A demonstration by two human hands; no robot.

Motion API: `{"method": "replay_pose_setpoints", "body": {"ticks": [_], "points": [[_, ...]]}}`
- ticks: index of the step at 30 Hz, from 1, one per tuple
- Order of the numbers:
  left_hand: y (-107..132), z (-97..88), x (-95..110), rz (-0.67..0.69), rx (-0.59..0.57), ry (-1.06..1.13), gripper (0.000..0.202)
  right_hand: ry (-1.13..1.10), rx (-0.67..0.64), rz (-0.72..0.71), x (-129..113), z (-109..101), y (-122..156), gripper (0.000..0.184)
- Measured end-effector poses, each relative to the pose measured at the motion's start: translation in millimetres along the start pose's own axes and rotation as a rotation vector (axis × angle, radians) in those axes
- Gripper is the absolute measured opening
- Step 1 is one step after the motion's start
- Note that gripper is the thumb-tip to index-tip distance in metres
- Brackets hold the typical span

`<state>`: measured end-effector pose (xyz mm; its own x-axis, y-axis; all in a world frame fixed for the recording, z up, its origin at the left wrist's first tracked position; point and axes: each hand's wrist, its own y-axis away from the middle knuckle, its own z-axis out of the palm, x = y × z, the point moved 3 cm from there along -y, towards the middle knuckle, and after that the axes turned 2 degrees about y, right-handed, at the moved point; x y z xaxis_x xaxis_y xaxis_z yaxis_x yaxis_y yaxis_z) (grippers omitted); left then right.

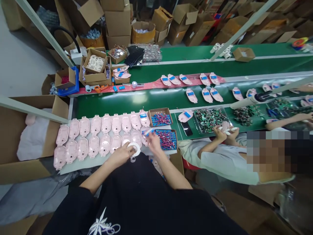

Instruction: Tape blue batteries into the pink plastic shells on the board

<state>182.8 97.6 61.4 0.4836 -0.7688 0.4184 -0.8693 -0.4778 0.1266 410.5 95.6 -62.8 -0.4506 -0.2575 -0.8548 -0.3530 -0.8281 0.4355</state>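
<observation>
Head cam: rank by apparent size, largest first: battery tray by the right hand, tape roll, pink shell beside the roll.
1. Cardboard tray of blue batteries.
2. Tie: white tape roll in the left hand and pink plastic shell look alike; the roll is nearer the camera, so unsure.

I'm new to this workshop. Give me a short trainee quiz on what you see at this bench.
1. Does the left hand or the right hand grip the white tape roll?
2. True or false: the pink plastic shells lie on a white sheet.
3. Fill in the blank: the cardboard tray nearest the right hand holds blue parts with ____ wires.

Key: 1. Left hand. 2. True. 3. Red.
</observation>
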Motion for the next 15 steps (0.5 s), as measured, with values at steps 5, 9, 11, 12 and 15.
{"method": "replay_pose_setpoints", "body": {"ticks": [5,9,11,12,15], "points": [[46.5,-13.9,-39.1,-0.19,0.191,-0.027,0.038,0.674,-0.126,-0.094,13.4,-8.1,-66.2,0.041],[83.4,-11.1,-54.3,-0.282,0.302,0.007,0.029,1.31,-0.471,-0.13,49.0,10.0,-67.1,0.036],[92.8,-4.3,-51.5,-0.298,0.317,0.029,0.027,1.404,-0.534,-0.146,60.6,19.2,-66.8,0.038],[95.5,-1.1,-49.1,-0.308,0.323,0.042,0.026,1.416,-0.544,-0.145,64.3,22.8,-67.7,0.038],[98.7,5.3,-42.1,-0.337,0.345,0.077,0.025,1.452,-0.517,-0.119,71.1,28.8,-71.0,0.037]]}}
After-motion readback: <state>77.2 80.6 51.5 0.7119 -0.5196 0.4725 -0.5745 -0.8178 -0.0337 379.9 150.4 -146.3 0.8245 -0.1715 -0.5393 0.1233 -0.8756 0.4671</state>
